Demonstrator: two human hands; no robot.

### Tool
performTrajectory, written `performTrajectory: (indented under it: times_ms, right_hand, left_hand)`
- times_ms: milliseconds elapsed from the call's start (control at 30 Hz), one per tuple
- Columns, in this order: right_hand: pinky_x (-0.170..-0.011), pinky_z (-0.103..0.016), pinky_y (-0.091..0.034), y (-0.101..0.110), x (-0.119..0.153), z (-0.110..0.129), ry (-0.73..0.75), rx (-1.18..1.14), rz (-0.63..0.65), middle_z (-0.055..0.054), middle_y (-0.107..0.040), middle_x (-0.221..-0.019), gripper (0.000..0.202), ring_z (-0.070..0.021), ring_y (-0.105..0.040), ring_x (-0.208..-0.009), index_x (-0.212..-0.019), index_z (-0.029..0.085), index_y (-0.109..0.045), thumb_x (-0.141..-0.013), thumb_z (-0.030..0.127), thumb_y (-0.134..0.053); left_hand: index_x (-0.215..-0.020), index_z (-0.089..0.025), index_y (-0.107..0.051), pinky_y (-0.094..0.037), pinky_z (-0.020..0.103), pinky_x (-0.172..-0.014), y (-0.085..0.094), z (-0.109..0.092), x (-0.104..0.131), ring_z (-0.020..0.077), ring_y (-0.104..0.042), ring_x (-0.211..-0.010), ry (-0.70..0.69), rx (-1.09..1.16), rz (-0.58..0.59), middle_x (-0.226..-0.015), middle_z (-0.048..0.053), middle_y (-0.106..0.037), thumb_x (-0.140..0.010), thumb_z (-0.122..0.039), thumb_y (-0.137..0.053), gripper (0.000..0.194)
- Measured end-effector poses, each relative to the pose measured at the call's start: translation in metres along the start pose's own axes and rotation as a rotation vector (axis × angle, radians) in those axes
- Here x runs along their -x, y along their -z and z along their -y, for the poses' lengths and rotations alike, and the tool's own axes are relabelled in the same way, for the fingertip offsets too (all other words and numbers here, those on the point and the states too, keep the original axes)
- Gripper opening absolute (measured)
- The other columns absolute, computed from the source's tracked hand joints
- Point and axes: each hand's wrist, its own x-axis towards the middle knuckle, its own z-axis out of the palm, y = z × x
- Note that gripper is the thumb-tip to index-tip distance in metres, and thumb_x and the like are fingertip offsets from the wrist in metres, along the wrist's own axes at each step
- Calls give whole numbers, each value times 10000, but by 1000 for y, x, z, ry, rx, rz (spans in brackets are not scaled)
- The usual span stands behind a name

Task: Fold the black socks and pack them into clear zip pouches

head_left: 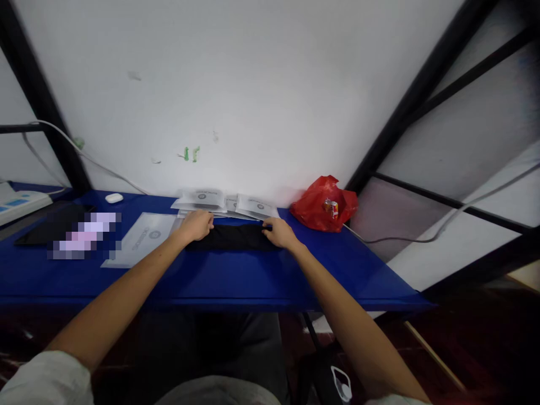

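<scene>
A black cloth (236,238) lies folded in a wide, low strip on the blue table. My left hand (197,226) grips its upper left corner with curled fingers. At the upper right corner, my right hand (278,232) pinches the cloth between thumb and fingers. Just behind the cloth, against the wall, lie several pale printed packets (257,207). A flat, translucent printed bag (145,239) rests on the table to the left of my left hand.
The blue table (253,281) has a red plastic bag (324,205) at the back right. On the left are a white earbud case (113,198), a dark flat object (37,230) and a blurred-out item. Black metal bars frame both sides.
</scene>
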Motion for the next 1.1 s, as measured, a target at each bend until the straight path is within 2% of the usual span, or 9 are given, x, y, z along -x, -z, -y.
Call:
performTrajectory:
  times_ms: [133, 200, 300, 367, 467, 633, 833, 967, 1100]
  right_hand:
    - [-939, -379, -426, 20, 20, 0, 99, -61, -296, -85, -626, -1174, 143, -239, -544, -1101, -881, 187, -655, -789, 161, -548]
    - [-949, -418, -422, 32, 43, 0, 193, -97, -345, -88, -627, -1173, 116, -250, -544, -1102, -829, 195, -648, -762, 153, -562]
    - [-960, -434, -415, 45, 80, 5, 275, -157, -216, -65, -618, -1183, 95, -239, -546, -1112, -712, 216, -623, -740, 151, -560]
    - [-957, -438, -418, 47, 97, 13, 245, -215, -241, -77, -619, -1176, 86, -234, -548, -1117, -754, 215, -620, -788, 207, -542]
    - [-956, -436, -421, 38, 102, 31, 201, -232, -300, -100, -632, -1153, 163, -235, -558, -1106, -907, 205, -628, -847, 315, -523]
    - [-990, -435, -397, 4, 82, 51, 237, -53, -28, -130, -611, -1209, 370, -263, -531, -1154, -1155, 163, -585, -838, 352, -569]
    - [-961, -395, -401, -11, 44, 41, 113, 55, 130, -138, -570, -1261, 481, -277, -515, -1165, -1237, 150, -540, -800, 337, -605]
    - [-837, -341, -431, -5, 19, 35, 56, 35, 178, -124, -632, -1131, 373, -273, -564, -1052, -1061, 162, -632, -726, 324, -655]
    - [-648, -268, -397, 0, 6, 36, 72, 3, 173, -48, -671, -871, 123, -190, -590, -784, -806, 193, -628, -688, 229, -637]
  left_hand:
    - [-869, -160, -617, -335, 449, -961, 19, -9, 26, 250, -537, -998, -161, -88, -365, -980, 111, -628, -894, -181, -392, 227]
    - [-854, -173, -606, -313, 453, -994, 28, -11, 48, 225, -537, -980, -267, -80, -457, -979, 83, -623, -915, -233, -391, 232]
    - [-871, -199, -591, -413, 361, -890, 33, -12, 82, 180, -562, -896, -340, 89, -346, -924, 28, -632, -910, -368, -439, 231]
    - [-958, -206, -586, -441, 327, -844, 29, -12, 96, 172, -570, -905, -295, 174, -263, -967, 22, -632, -909, -397, -438, 247]
    - [-1105, -189, -555, -436, 362, -870, 12, -13, 102, 208, -555, -993, -240, 129, -153, -1076, 54, -614, -912, -379, -420, 302]
    - [-1204, -164, -513, -443, 401, -831, -18, -16, 91, 271, -537, -1043, -174, -51, 4, -1161, 105, -582, -906, -343, -423, 359]
    - [-1131, -140, -551, -431, 404, -820, -25, -7, 64, 289, -537, -1035, -127, -136, -17, -1113, 131, -599, -911, -379, -415, 352]
    - [-1012, -158, -597, -434, 375, -766, -12, -5, 46, 291, -578, -971, -46, -114, 46, -1045, 129, -634, -847, -417, -520, 317]
    - [-914, -192, -594, -415, 331, -667, 0, -7, 38, 259, -615, -839, 12, -15, 118, -953, 92, -660, -801, -335, -568, 184]
